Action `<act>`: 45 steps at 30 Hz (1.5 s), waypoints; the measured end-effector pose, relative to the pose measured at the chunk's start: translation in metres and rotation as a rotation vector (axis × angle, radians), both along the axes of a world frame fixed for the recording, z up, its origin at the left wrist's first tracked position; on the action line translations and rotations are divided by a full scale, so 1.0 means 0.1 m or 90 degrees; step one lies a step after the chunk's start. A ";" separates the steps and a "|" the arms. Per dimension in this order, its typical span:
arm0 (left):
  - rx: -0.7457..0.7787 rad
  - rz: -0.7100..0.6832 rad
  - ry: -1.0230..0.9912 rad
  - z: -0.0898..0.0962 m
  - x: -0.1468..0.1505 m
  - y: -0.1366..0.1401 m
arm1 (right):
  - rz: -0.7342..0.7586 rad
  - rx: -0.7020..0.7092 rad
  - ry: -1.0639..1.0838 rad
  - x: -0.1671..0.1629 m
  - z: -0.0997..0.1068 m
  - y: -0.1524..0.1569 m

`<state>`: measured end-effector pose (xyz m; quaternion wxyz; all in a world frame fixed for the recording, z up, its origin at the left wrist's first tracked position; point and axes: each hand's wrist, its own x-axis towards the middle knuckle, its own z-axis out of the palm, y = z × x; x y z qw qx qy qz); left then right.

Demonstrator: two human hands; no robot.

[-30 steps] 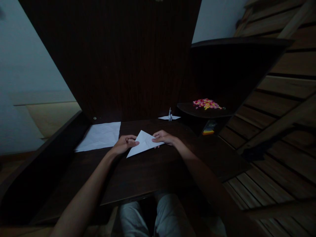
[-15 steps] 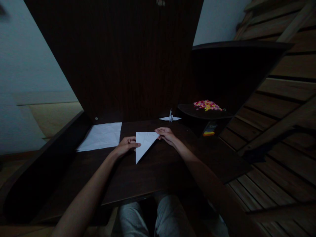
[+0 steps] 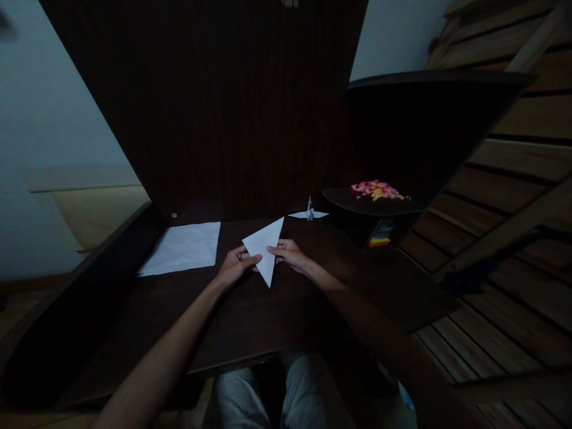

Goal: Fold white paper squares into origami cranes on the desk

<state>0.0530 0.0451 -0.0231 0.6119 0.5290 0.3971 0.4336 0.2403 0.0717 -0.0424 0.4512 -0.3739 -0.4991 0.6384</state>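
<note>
A white sheet of paper folded into a triangle (image 3: 264,241) is held between both hands over the dark desk (image 3: 250,328). My left hand (image 3: 235,265) pinches its lower left edge, thumb on top and fingers behind. On the other side, my right hand (image 3: 290,255) grips the right edge, its thumb lying on the front face. One corner of the triangle points up and right, another down towards me. Behind the hands, a folded paper crane (image 3: 309,214) stands near the desk's back panel.
White paper sheets (image 3: 183,247) lie on the desk at left. A pile of small pink, red and yellow pieces (image 3: 378,190) rests on a curved shelf (image 3: 344,199) at right. Raised dark side boards (image 3: 67,316) bound the left. Wooden slats (image 3: 513,238) stand at far right.
The paper triangle has turned, its right corner swinging upward. My right hand has shifted from that corner to the right edge, closer to my left hand, which moved slightly right.
</note>
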 end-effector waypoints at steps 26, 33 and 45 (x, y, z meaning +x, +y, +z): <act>-0.107 0.007 -0.185 0.05 -0.05 0.05 | -0.052 -0.061 0.130 0.02 0.15 -0.04; -0.109 0.029 -0.198 0.07 -0.06 0.07 | 0.037 -0.062 0.134 0.09 0.20 -0.07; 0.058 0.211 -0.038 0.01 -0.11 0.11 | -0.014 0.015 0.045 0.08 0.12 -0.05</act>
